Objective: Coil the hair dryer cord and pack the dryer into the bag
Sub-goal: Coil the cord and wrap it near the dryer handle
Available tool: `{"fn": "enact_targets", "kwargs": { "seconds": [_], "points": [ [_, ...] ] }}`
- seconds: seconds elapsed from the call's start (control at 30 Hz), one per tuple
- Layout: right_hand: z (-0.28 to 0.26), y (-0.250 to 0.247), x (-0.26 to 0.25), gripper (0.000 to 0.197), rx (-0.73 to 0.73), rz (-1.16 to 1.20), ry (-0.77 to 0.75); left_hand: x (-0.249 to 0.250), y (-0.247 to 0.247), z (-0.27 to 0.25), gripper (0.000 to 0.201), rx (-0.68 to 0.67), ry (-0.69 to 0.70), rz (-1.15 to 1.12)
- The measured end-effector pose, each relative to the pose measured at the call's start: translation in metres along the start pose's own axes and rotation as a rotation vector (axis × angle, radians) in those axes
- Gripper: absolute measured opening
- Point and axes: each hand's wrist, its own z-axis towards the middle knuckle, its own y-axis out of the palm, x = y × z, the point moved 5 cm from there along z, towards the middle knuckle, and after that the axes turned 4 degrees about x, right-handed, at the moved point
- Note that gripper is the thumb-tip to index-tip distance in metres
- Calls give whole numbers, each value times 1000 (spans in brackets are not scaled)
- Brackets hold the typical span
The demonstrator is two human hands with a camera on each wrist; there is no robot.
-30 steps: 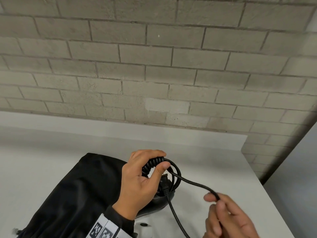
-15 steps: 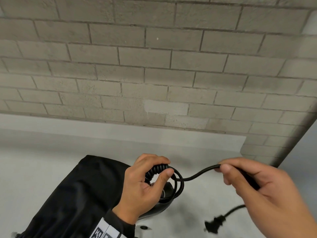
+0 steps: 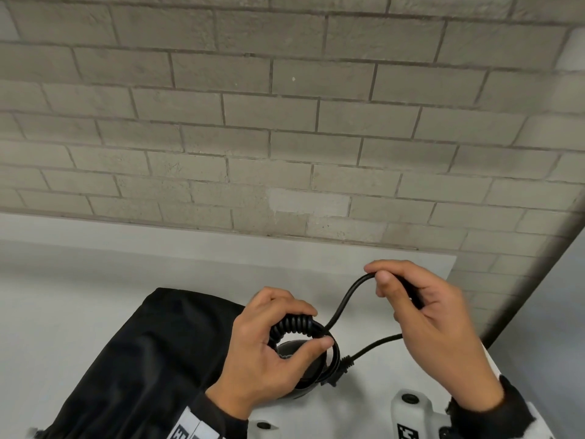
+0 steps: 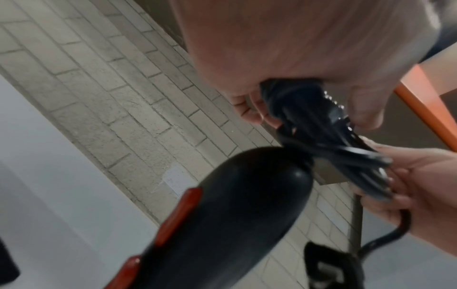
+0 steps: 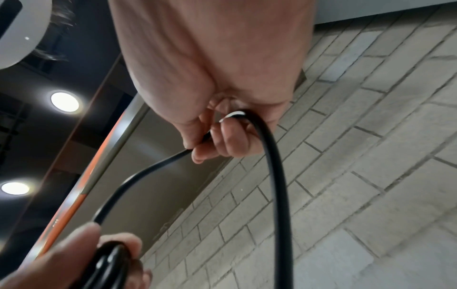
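Note:
My left hand (image 3: 278,340) grips a bundle of coiled black cord (image 3: 297,326) with thumb and fingers curled round it. The black hair dryer (image 4: 222,224), with red buttons on its handle, hangs just under that hand, mostly hidden in the head view. A free length of cord (image 3: 345,299) rises from the coil to my right hand (image 3: 421,315), which pinches it a little higher and to the right. The cord (image 5: 274,176) loops back down from that hand to the plug (image 3: 343,364) beside the coil. The black bag (image 3: 133,359) lies flat on the white table (image 3: 79,299), left of my left hand.
A grey brick wall (image 3: 285,122) stands directly behind the table. The table's right edge (image 3: 493,353) drops off close to my right hand. White wrist-camera mounts (image 3: 411,410) show at the bottom of the head view.
My right hand has carried the free cord up and in toward the coil. The plug has been drawn up from the table to beside the coil. My left hand has kept its grip.

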Motion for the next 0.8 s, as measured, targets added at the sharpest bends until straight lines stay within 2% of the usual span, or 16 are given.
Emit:
{"fn": "enact_targets", "kwargs": {
  "seconds": [0.17,0.37,0.47,0.63,0.7,0.8],
  "points": [
    [-4,7,25,19,-45,61,66,-2,-1,0,25,37,-81,-49],
    [-29,33,73,26,-181,131,252,-8,-3,-1,28,79,-207,-139],
    [-46,47,86,23,-293,107,340,-7,-3,0,23,79,-216,-164],
    [-54,49,92,17,-443,98,452,-9,-3,-1,26,74,-231,-178],
    [-50,45,90,16,-402,159,480,-10,-3,-1,27,75,-234,-179],
    [-40,35,88,13,-145,324,504,-11,-3,-2,28,74,-236,-186]
  ]
}}
